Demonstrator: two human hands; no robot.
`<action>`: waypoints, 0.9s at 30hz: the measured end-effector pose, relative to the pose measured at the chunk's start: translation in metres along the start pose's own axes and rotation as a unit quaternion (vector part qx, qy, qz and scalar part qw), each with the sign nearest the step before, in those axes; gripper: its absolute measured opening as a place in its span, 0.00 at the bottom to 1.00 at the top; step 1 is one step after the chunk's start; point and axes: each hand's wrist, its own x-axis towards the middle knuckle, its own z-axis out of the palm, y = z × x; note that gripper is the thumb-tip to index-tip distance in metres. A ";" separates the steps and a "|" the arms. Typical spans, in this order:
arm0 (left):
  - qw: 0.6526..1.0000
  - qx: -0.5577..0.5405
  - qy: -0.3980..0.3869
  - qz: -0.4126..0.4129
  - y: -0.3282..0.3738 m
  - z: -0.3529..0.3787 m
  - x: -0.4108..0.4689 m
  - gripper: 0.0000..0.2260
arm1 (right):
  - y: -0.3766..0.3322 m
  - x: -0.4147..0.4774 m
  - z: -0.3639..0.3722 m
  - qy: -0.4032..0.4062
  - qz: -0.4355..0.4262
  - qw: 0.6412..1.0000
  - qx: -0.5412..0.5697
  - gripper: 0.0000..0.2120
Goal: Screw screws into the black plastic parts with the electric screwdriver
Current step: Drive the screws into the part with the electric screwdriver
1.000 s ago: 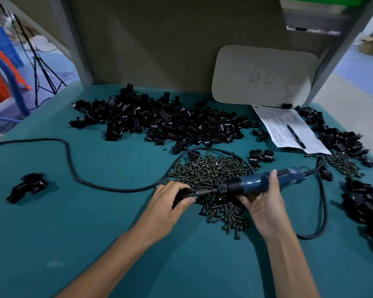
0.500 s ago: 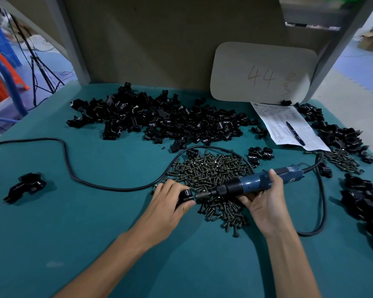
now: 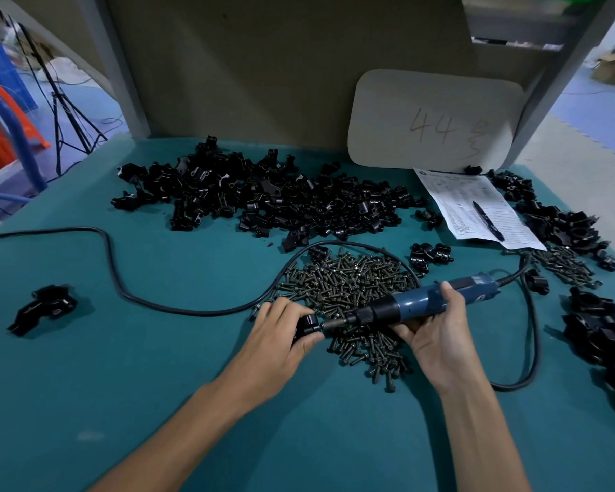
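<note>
black plastic part (image 3: 306,326) gripped by left hand (image 3: 281,335); right hand (image 3: 437,332) grips electric screwdriver (image 3: 419,305)

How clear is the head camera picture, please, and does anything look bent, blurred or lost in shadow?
Head view: sharp in the centre, where the left hand grips a black part and the right hand holds the screwdriver; the wide lens bends the table edge and the grey post; the shelf at upper right looks smeared; light is soft, shadows faint, no strong glare.

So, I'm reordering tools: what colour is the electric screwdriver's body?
Blue electric screwdriver, black front collar; clearest in the head view.
</note>
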 end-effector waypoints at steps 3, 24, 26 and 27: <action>1.000 0.001 0.001 -0.001 0.000 0.001 0.000 0.12 | 0.000 0.000 -0.001 -0.003 0.001 1.000 -0.002 0.15; 0.998 -0.056 0.013 -0.025 0.002 -0.004 -0.001 0.10 | -0.002 -0.005 0.005 -0.028 -0.019 0.999 0.008 0.25; 0.994 -0.091 0.024 -0.050 0.002 -0.006 -0.001 0.10 | -0.005 -0.007 0.004 -0.038 -0.024 0.998 0.037 0.30; 0.990 -0.120 0.034 -0.066 0.003 -0.008 -0.001 0.10 | -0.007 -0.007 0.003 -0.036 -0.028 0.998 0.050 0.31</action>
